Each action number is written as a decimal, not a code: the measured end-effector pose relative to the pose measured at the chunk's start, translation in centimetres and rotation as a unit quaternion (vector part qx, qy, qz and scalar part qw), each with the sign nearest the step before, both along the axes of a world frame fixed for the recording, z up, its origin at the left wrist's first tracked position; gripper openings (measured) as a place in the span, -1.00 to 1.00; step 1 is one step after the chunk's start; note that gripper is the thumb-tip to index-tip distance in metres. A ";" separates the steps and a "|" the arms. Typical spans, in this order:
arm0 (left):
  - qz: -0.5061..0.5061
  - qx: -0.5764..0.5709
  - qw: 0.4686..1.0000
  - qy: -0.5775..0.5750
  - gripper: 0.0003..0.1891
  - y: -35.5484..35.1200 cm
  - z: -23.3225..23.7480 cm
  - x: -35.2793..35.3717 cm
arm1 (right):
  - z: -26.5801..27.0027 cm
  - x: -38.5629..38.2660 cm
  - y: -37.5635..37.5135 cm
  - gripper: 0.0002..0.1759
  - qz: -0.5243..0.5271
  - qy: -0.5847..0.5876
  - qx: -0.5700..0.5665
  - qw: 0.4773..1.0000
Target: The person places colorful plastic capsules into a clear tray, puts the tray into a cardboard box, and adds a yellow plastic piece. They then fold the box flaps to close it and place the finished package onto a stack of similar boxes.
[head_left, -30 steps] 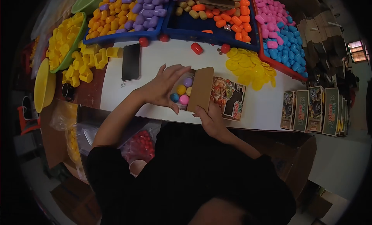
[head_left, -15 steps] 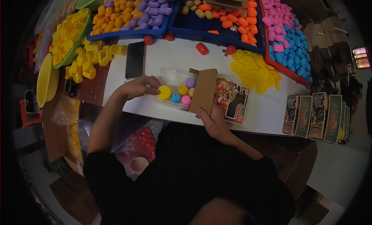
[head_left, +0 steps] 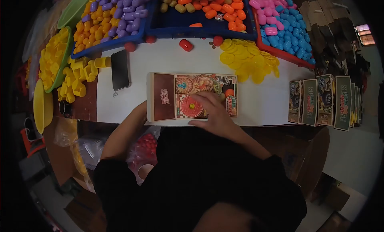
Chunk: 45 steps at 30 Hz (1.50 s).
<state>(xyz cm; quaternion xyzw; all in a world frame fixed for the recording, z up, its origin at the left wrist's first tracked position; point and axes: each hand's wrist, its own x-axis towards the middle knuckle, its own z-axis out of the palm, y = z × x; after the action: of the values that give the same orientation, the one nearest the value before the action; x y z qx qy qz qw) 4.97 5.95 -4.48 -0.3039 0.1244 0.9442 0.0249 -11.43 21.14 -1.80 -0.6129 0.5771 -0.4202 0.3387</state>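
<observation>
A printed cardboard box [head_left: 207, 82] lies face up at the table's front edge, its plain brown flap [head_left: 163, 97] extending left. A red round shape and an orange round shape show on its face. My right hand [head_left: 216, 118] rests across the box's face and lower edge, fingers stretched out and thumb apart. At the flap's lower left is my left hand [head_left: 143, 110]; its fingers are hidden behind the box. A black phone [head_left: 120, 70] lies to the left, and a red capsule [head_left: 186, 45] lies beyond the box.
Blue trays [head_left: 168, 33] of orange, purple and tan capsules line the back. A red tray [head_left: 286, 59] holds pink and blue ones. Yellow discs [head_left: 250, 58] are piled on the table. Several printed boxes [head_left: 325, 100] stand at right. Yellow cups [head_left: 76, 78] lie at left.
The box now lies face up with its flap to the left; the clear tray of coloured capsules is out of sight. My left hand has moved down to the box, my right hand onto its face.
</observation>
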 end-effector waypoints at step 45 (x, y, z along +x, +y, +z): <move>-0.163 -0.896 0.413 -0.027 -0.52 2.1 3.7 -4.2 | -0.7 -8.5 -2.5 -0.78 -0.114 0.269 -0.074 0.954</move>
<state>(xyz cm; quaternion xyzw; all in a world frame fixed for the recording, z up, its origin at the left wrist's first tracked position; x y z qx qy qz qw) 0.74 8.05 -0.79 -0.1525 0.9461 0.2662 -0.1043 -19.96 18.60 -2.49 -0.6569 0.6801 -0.3167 0.0748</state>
